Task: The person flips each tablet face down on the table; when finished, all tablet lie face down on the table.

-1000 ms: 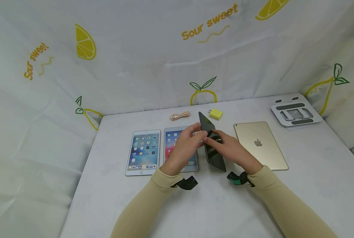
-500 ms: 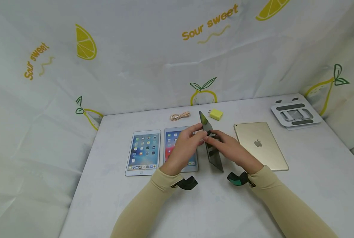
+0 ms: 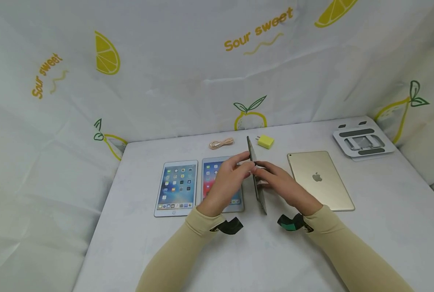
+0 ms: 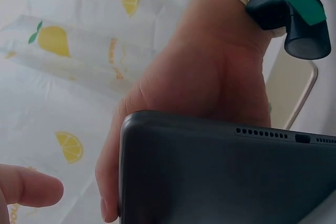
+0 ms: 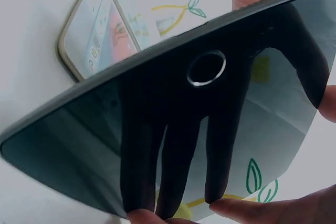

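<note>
A dark grey tablet [image 3: 260, 196] is held on its edge, almost upright, between both hands. My left hand [image 3: 226, 184] grips its upper long edge from the back side, thumb near the middle. From the screen side my right hand [image 3: 280, 184] holds the same edge, the two thumbs meeting there. The tablet's plain back [image 4: 220, 177], with speaker holes and a port along one short side, fills the bottom of the left wrist view. In the right wrist view its dark screen [image 5: 157, 108] with a round home button reflects the fingers of my right hand [image 5: 283, 208].
Two white tablets with lit screens lie at the left, one farther out [image 3: 177, 186] and one partly under my left hand [image 3: 210, 172]. A gold tablet [image 3: 321, 182] lies face down at the right. Behind are a coiled cable [image 3: 221, 143], yellow charger plug [image 3: 265, 141] and folding stand [image 3: 364, 142].
The dark tablet has turned from a slant to nearly edge-on, its near end swinging left. Both hands keep their hold in about the same place.
</note>
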{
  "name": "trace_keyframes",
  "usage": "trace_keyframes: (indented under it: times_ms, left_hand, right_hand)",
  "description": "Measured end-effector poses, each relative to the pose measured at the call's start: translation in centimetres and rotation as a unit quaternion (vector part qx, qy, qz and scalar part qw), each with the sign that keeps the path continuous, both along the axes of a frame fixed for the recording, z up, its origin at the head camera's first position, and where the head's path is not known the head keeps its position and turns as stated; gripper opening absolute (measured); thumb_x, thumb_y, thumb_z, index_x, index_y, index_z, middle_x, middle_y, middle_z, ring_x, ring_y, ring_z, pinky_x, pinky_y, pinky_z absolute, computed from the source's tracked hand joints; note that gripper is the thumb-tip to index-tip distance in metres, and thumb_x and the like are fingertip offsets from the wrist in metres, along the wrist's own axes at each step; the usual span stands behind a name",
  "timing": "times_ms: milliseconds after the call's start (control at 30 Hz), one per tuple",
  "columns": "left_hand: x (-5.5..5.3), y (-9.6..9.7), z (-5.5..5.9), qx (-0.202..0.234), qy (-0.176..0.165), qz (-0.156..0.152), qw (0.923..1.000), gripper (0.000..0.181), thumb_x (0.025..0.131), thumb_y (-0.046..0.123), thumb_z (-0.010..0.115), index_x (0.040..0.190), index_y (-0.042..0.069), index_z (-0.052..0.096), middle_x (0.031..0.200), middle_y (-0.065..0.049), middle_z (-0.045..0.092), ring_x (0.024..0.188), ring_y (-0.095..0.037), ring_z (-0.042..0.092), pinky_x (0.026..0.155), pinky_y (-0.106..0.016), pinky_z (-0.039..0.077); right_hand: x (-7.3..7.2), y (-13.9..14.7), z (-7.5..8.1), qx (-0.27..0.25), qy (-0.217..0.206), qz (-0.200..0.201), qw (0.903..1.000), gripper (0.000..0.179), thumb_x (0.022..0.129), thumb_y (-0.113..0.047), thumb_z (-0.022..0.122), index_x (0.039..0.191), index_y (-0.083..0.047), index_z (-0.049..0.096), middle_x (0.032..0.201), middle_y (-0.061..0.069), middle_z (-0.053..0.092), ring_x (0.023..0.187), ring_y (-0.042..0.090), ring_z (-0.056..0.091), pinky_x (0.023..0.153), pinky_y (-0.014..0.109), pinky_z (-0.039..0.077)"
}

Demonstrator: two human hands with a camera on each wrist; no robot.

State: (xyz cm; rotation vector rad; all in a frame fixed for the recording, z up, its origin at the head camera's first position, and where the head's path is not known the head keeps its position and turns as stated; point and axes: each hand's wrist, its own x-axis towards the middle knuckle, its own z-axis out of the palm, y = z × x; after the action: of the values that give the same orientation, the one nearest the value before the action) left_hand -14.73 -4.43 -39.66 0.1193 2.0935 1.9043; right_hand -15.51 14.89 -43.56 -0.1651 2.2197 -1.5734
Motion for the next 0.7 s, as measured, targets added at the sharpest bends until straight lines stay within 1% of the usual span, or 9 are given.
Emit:
trace_keyframes:
  times_ms: [133, 367, 500, 700]
  left_hand:
    - [0.04, -0.01, -0.03, -0.002, 0.001, 0.002, 1.0000, 0.055, 0.106, 0.039, 0.062, 0.158, 0.022, 0.057, 0.158, 0.005, 0.060, 0.131, -0.022, 0.069, 0.120, -0.054, 0.049]
    - [0.10, 0.03, 0.05, -0.002, 0.000, 0.004, 1.0000, 0.053, 0.105, 0.038, 0.062, 0.156, 0.023, 0.059, 0.156, 0.008, 0.060, 0.131, -0.023, 0.069, 0.121, -0.056, 0.048]
    - [0.08, 0.03, 0.01, -0.002, 0.002, 0.005, 1.0000, 0.053, 0.105, 0.038, 0.063, 0.155, 0.023, 0.060, 0.156, 0.009, 0.060, 0.130, -0.023, 0.069, 0.121, -0.057, 0.048]
    - [0.15, 0.09, -0.25, -0.003, 0.010, 0.002, 0.9999, 0.052, 0.106, 0.038, 0.063, 0.156, 0.023, 0.060, 0.156, 0.005, 0.060, 0.129, -0.023, 0.069, 0.120, -0.058, 0.049]
  right_hand:
    - [0.05, -0.08, -0.06, -0.018, 0.005, 0.004, 0.9998, 0.080, 0.112, -0.055, 0.047, 0.170, -0.004, 0.027, 0.174, 0.025, 0.034, 0.154, 0.048, 0.045, 0.124, 0.061, 0.043]
    - [0.09, 0.07, -0.17, -0.035, 0.003, 0.009, 0.9993, 0.078, 0.113, -0.053, 0.045, 0.170, -0.004, 0.028, 0.174, 0.024, 0.034, 0.155, 0.049, 0.044, 0.124, 0.061, 0.044]
    - [0.05, 0.14, -0.23, -0.039, 0.007, 0.010, 0.9992, 0.076, 0.113, -0.050, 0.044, 0.170, -0.003, 0.027, 0.174, 0.024, 0.034, 0.156, 0.049, 0.042, 0.124, 0.062, 0.044]
    - [0.11, 0.14, -0.30, -0.050, 0.004, 0.011, 0.9987, 0.075, 0.114, -0.048, 0.042, 0.170, -0.001, 0.025, 0.174, 0.025, 0.032, 0.159, 0.049, 0.036, 0.125, 0.064, 0.041]
